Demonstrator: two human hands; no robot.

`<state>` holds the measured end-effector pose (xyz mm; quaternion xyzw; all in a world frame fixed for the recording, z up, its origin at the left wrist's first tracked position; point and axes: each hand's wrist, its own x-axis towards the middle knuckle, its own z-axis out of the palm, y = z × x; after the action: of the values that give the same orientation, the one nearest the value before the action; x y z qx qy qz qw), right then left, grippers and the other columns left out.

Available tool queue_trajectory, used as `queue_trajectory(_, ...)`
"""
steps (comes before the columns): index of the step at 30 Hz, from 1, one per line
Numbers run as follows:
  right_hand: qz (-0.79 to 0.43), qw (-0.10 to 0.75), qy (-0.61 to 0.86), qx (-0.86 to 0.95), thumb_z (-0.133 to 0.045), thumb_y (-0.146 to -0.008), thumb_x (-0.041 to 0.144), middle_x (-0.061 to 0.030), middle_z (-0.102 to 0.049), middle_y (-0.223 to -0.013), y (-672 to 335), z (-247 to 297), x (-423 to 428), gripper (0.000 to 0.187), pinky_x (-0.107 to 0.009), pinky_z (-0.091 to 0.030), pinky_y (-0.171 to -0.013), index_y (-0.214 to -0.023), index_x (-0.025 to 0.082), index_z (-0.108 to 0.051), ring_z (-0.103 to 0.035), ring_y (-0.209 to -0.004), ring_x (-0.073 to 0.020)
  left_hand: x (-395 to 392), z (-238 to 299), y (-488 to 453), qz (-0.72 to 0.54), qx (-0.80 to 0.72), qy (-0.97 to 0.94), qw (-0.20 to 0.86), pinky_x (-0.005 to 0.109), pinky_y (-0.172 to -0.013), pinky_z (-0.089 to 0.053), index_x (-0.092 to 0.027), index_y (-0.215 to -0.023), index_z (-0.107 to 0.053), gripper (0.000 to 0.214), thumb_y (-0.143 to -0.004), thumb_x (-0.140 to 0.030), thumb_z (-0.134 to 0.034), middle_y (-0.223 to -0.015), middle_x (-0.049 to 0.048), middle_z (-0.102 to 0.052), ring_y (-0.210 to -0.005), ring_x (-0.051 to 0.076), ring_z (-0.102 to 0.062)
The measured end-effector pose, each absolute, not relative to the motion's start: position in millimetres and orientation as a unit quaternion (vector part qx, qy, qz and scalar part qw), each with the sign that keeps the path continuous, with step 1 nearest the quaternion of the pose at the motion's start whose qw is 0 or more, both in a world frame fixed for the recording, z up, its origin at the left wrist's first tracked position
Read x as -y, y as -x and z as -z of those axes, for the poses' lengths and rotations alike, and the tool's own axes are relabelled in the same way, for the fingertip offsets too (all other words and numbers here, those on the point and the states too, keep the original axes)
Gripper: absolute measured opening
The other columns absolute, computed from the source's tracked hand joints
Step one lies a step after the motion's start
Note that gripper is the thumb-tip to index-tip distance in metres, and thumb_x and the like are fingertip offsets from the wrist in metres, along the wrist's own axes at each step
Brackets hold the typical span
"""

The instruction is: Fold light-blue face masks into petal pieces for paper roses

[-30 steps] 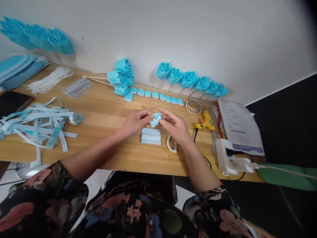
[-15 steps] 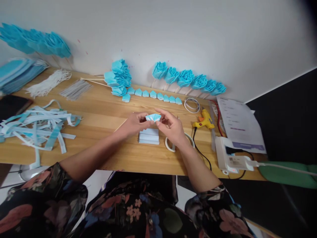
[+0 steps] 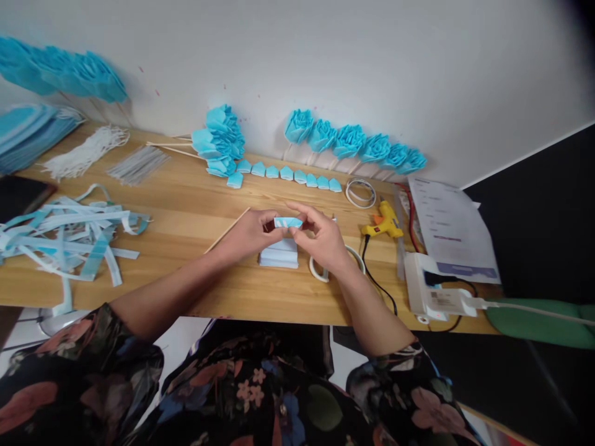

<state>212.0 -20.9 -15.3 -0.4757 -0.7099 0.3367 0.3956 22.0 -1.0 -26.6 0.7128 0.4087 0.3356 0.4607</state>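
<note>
Head view: at frame centre the left hand (image 3: 248,234) and right hand (image 3: 320,238) pinch the blue folded piece (image 3: 287,222) just above the pale stack (image 3: 279,255) on the surface (image 3: 186,217), now flattened from a tilted wedge into a level strip, so the fold looks pressed shut.

The folded blue strip (image 3: 287,222) is partly covered by fingertips of the left hand (image 3: 251,235) and right hand (image 3: 321,240). The tape ring (image 3: 317,273) is half hidden by the right hand. The mask stack (image 3: 28,127) is cut by the left edge.
</note>
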Motion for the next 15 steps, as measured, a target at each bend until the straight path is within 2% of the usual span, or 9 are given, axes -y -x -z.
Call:
queue_trajectory(9, -0.413, 0.394, 0.467, 0.675, -0.06, -0.08, 0.023, 0.0022, -0.06, -0.075, -216, 12, 17, 0.049, -0.026, -0.043, -0.062, -0.128, 0.022, -0.065, -0.051, -0.064, -0.0107, 0, 15, -23, -0.328, -0.414, -0.653, 0.543, 0.023, -0.051, -0.027, -0.016, -0.071, -0.057, 0.018, -0.076, -0.033, -0.061, -0.06, -0.0045, -0.045, -0.055, 0.009, -0.038)
queue_trajectory(15, -0.44, 0.387, 0.458, 0.669, -0.061, -0.082, 0.03, -0.001, -0.068, -0.085, -220, 9, 15, 0.046, -0.027, -0.046, -0.066, -0.127, 0.024, -0.065, -0.057, -0.071, -0.013, -1, 19, -21, -0.314, -0.413, -0.651, 0.554, 0.023, -0.052, -0.028, -0.016, -0.074, -0.06, 0.02, -0.077, -0.036, -0.063, -0.061, -0.0042, -0.047, -0.056, 0.009, -0.039)
